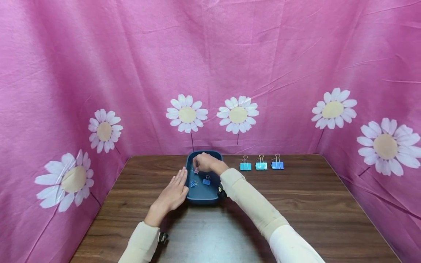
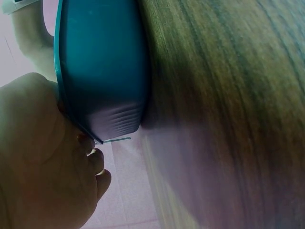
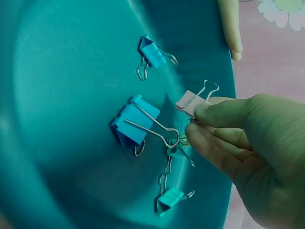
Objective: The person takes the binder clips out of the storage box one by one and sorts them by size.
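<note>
the right hand reaches into the far part of the tray, thumb and fingertips closed together on a small pink clip. the clip sits at the fingertips, over the tray's left side, its wire handles sticking out past the thumb. the left hand has hold of nothing; its fingers are stretched out straight and lie along the outside of the tray's left wall, touching the rim, just across that wall from the pink clip.

near the right fingertips, inside the tray, are a small teal clip, partly hidden by wire handles, and a green-teal clip. a large blue clip lies beside them, toward the middle of the tray. a small blue clip lies nearer the person, by the left wall.

to the right of the tray, well apart from both hands, three more binder clips stand in a row on the wooden desk, handles up: two teal, one blue. behind hangs a pink cloth with white flowers.
</note>
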Demonstrator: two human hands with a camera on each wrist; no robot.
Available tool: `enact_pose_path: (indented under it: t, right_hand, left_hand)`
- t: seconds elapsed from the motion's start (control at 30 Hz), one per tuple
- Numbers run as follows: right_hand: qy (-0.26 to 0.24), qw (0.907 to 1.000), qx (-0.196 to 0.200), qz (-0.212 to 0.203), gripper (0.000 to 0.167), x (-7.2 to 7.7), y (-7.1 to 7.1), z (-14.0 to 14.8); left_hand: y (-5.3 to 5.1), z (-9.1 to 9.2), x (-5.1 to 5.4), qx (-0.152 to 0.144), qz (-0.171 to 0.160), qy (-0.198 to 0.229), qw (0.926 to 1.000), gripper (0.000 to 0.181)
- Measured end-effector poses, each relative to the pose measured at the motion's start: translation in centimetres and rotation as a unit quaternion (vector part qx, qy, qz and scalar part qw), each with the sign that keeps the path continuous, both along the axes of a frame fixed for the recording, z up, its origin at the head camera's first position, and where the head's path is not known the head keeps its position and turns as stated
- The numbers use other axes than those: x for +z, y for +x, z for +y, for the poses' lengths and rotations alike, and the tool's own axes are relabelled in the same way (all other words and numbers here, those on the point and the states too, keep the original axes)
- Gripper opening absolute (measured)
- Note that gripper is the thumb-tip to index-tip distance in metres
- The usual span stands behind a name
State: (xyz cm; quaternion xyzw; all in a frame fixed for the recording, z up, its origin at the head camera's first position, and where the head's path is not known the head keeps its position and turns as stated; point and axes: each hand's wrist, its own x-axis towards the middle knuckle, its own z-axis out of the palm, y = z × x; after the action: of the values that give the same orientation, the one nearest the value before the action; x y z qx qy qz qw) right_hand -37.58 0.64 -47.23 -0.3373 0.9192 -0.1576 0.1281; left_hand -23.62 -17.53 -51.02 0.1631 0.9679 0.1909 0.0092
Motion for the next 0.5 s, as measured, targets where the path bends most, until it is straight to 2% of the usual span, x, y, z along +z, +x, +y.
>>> enact_pose_path:
  t: [0.23, 0.5]
  right_hand:
    - [-0.030, 0.9995, -0.003, 0.003, 0.009, 0.0, -0.4, 0.5]
    - [-0.041, 0.9988, -0.020, 0.021, 0.014, 0.1, -0.4, 1.3]
  left_hand:
    - [0.0, 0.0, 0.0, 0.001, 0.003, 0.000, 1.0000, 0.065]
    - [0.1, 0.0, 0.0, 0.000, 0.006, 0.002, 1.0000, 0.065]
